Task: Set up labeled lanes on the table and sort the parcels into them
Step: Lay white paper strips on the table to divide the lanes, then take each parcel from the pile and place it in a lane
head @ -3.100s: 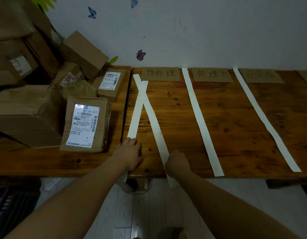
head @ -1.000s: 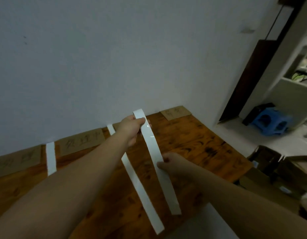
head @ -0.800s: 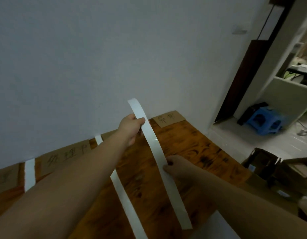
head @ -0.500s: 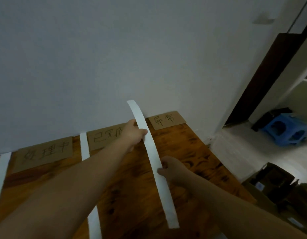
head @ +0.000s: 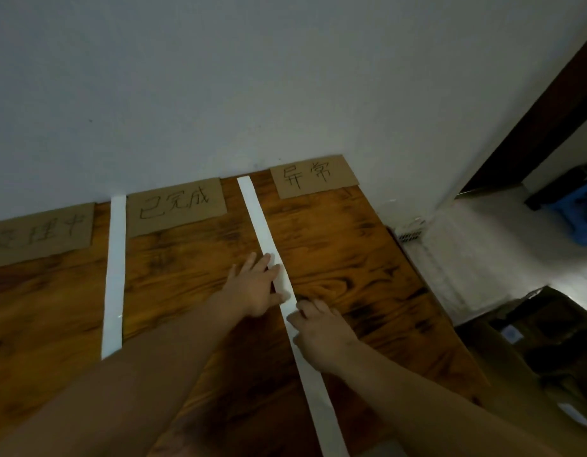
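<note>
At the near edge of the wooden table (head: 351, 258), a white strip (head: 313, 390) runs away from the camera as a person lays a lane divider toward the table's right end. Just beyond, the right hand (head: 321, 338) rests on the wood against the strip's right side, thumb over the paper; whether it nips the strip or merely pins it cannot be told. A little farther along, the left hand (head: 254, 288) lies flat, straight fingers (head: 264, 261) pressing the strip to the boards and grasping nothing. Past the hands the strip lies on the wood and ends close to the wall (head: 285, 77), between the 已完成 label (head: 176, 206) and the 异常 label (head: 313, 176), both cardboard cards set along the back edge. To the left, a second strip (head: 115, 258) separates the 已完成 label from a third label (head: 38, 232), its writing too dim to read in full. The step in hand appears to be lane-marking, near its close; the parcels are out of shot and sorting looks not yet begun. The next move likely calls for smoothing the strip's near half straight, so the last lane has an even width.
</note>
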Demonstrator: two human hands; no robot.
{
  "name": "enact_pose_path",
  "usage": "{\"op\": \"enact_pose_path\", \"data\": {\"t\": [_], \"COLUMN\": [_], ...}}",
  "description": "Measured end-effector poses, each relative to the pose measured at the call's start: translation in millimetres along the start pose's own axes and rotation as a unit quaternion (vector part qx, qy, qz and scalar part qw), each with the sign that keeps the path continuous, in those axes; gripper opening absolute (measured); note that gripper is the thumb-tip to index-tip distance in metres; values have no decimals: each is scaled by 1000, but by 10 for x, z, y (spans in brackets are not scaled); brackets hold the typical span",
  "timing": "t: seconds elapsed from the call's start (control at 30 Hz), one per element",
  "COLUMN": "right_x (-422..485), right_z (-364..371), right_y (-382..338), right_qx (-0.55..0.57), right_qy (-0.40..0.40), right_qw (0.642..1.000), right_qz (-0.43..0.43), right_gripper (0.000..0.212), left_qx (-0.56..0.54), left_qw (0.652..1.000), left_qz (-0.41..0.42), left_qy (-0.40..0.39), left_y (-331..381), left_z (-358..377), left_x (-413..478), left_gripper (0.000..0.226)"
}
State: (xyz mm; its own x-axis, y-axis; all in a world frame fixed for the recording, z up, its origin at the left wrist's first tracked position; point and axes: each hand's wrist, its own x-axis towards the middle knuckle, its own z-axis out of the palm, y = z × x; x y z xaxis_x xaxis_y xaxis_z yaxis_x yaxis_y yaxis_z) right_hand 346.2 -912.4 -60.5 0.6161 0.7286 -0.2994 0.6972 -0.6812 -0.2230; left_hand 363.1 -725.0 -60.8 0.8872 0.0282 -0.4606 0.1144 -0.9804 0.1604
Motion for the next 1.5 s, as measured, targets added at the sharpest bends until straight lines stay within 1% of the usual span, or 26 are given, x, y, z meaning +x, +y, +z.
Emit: {"op": "enact_pose_path", "data": {"t": [0.07, 0.17, 0.23, 0.37, 0.47, 0.53, 0.7, 0.8, 0.93, 1.07, 1.2, 1.37, 1.5], "right_x": [17, 106, 173, 224, 240, 270, 405, 470, 472, 405, 312, 166, 179], "right_z": [91, 169, 187, 103, -101, -288, -790, -1034, -1236, -1305, -1227, -1002, -808], "right_y": [54, 92, 101, 94, 42, -35, -478, -923, -1710, -2675, -3710, -5072, -5869], "right_qx": [-15, -17, -17, -14, -12, -11, -38, -32, -32, -51, -43, -55, -76], "right_qy": [-9, -4, -4, 2, 5, -8, -11, -16, -31, -8, -7, -15, -44], "right_qw": [1000, 1000, 1000, 1000, 1000, 1000, 998, 996, 994, 991, 987, 975, 960], "right_qz": [-9, 8, 20, 13, 4, -5, -56, -77, -99, -124, -154, -217, -267], "right_gripper": [48, 54, 56, 53, 53, 53, 51, 53, 57, 59, 63, 62, 63], "left_qx": [15, 24, 16, -14, -41, -59, -98, -97, -137, -133, -114, -153, -148], "left_qw": [1000, 1000, 1000, 998, 995, 991, 980, 972, 947, 923, 911, 869, 859], "left_qz": [-2, -10, -22, -54, -93, -115, -163, -189, -254, -307, -348, -418, -449], "left_qy": [-6, 0, 9, 13, 19, 27, 64, 102, 144, 189, 188, 215, 195], "left_y": [-5, -22, -48, -137, -271, -403, -832, -1162, -1618, -2139, -2697, -3253, -3694], "left_z": [42, 45, 25, -44, -130, -197, -383, -482, -568, -487, -268, 92, 356], "left_x": [42, 125, 178, 137, -54, -259, -979, -1543, -2438, -3452, -4547, -5957, -6670], "left_gripper": [76, 76, 76, 76, 75, 75, 76, 75, 78, 78, 77, 76, 79]}}
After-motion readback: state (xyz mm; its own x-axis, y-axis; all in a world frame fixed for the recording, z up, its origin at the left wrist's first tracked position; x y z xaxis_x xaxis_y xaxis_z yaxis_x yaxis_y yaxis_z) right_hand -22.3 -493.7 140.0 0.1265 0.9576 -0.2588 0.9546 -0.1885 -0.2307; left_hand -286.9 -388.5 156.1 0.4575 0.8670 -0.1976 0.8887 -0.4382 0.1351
